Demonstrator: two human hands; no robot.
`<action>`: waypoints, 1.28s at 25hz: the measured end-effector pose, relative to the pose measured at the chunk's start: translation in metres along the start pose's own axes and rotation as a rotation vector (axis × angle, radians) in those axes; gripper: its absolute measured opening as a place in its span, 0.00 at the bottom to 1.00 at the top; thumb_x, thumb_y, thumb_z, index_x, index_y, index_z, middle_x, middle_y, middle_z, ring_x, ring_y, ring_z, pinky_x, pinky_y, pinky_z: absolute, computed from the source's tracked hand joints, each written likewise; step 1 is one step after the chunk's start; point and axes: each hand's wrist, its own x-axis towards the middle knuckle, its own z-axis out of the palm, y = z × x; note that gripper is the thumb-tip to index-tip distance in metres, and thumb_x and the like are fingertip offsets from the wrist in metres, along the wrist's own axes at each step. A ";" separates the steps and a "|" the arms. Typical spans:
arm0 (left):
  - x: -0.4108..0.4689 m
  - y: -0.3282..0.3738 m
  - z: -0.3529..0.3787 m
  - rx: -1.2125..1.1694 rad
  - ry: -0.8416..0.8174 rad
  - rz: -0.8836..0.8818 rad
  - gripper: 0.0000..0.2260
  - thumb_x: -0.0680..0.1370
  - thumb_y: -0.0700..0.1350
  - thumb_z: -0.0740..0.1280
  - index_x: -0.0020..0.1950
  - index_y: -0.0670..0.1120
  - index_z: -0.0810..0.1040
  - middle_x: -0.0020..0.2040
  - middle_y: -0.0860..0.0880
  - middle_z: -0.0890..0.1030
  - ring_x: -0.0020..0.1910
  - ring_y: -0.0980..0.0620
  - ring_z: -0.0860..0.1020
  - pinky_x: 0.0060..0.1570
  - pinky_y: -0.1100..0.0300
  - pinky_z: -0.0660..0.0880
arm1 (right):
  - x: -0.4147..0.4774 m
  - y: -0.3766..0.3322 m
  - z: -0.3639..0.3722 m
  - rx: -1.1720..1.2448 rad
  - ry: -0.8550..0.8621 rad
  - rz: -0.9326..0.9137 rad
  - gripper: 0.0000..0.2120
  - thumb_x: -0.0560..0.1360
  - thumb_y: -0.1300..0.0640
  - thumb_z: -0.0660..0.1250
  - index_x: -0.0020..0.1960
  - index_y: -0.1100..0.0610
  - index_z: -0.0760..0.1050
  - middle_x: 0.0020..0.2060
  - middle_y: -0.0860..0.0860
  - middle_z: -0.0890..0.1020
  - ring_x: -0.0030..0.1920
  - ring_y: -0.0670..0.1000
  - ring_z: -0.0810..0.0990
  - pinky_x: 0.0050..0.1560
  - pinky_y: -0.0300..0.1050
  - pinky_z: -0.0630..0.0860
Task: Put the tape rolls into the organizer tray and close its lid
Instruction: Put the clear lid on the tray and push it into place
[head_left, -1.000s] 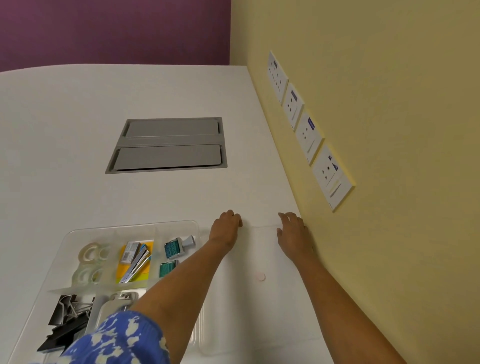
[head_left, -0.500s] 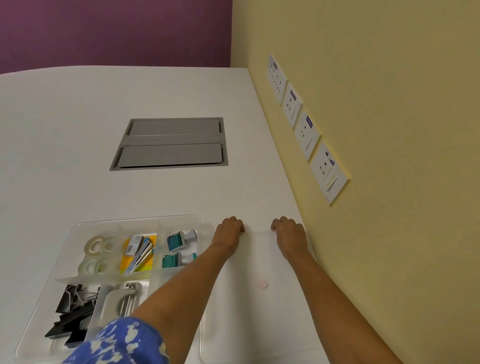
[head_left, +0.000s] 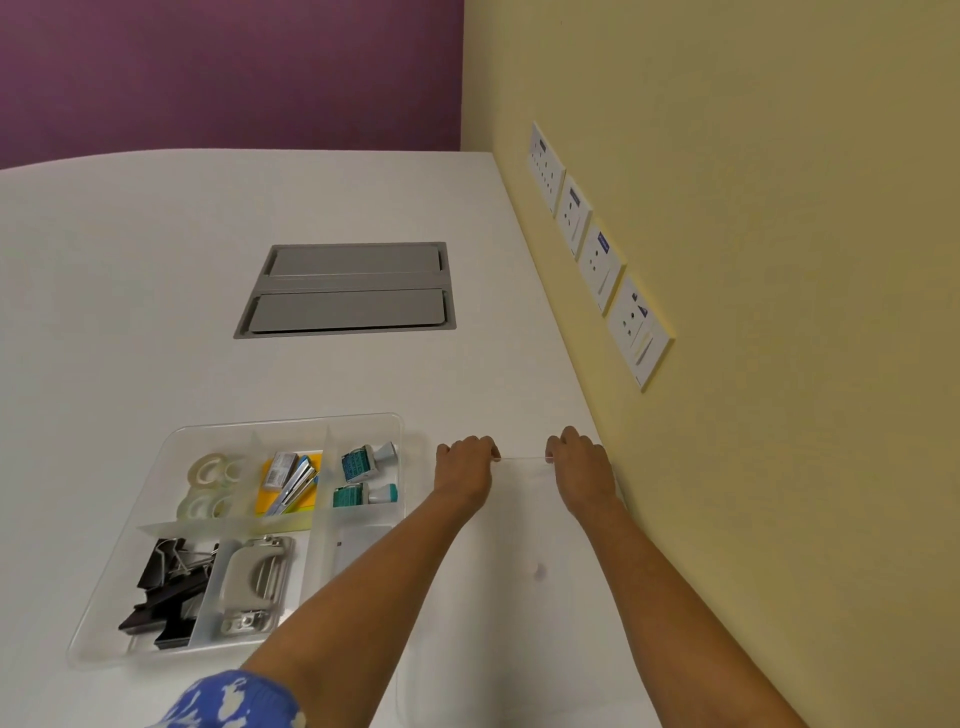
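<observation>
A clear organizer tray (head_left: 363, 418) lies open on the white table. Several clear tape rolls (head_left: 210, 486) sit in its far left compartment. The tray's clear lid (head_left: 519, 519) lies flat on the table to the right of the tray, next to the yellow wall. My left hand (head_left: 465, 465) and my right hand (head_left: 579, 462) both grip the lid's far edge, fingers curled over it. My left forearm crosses the tray's near right corner.
Other compartments hold black binder clips (head_left: 161, 587), a hole punch (head_left: 254, 582), staples on yellow notes (head_left: 291, 480) and teal stamps (head_left: 363, 478). A grey cable hatch (head_left: 348, 291) is set in the table further back. Wall sockets (head_left: 597, 254) line the yellow wall.
My hands drew closer together on the lid's far edge and their fingers curled over it. The view shifted so the tray shows more fully.
</observation>
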 end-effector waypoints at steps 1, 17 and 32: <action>-0.002 0.002 0.000 -0.001 -0.011 -0.007 0.12 0.80 0.36 0.58 0.59 0.46 0.76 0.58 0.45 0.79 0.57 0.46 0.76 0.62 0.55 0.63 | -0.003 0.000 0.000 -0.013 0.003 0.009 0.13 0.72 0.71 0.64 0.55 0.62 0.74 0.52 0.58 0.78 0.48 0.58 0.79 0.44 0.48 0.70; -0.084 0.009 -0.012 -0.274 -0.111 0.051 0.12 0.81 0.41 0.57 0.53 0.43 0.80 0.54 0.42 0.79 0.53 0.43 0.77 0.57 0.53 0.72 | -0.089 -0.020 -0.027 -0.183 0.158 0.082 0.15 0.53 0.63 0.79 0.25 0.55 0.71 0.21 0.51 0.75 0.23 0.51 0.74 0.26 0.39 0.71; -0.234 0.031 -0.074 -0.546 0.179 0.272 0.09 0.80 0.49 0.61 0.51 0.47 0.80 0.46 0.48 0.83 0.49 0.50 0.77 0.54 0.57 0.65 | -0.237 -0.072 -0.106 -0.230 0.813 0.296 0.05 0.75 0.60 0.60 0.44 0.58 0.74 0.38 0.54 0.80 0.42 0.56 0.78 0.63 0.52 0.73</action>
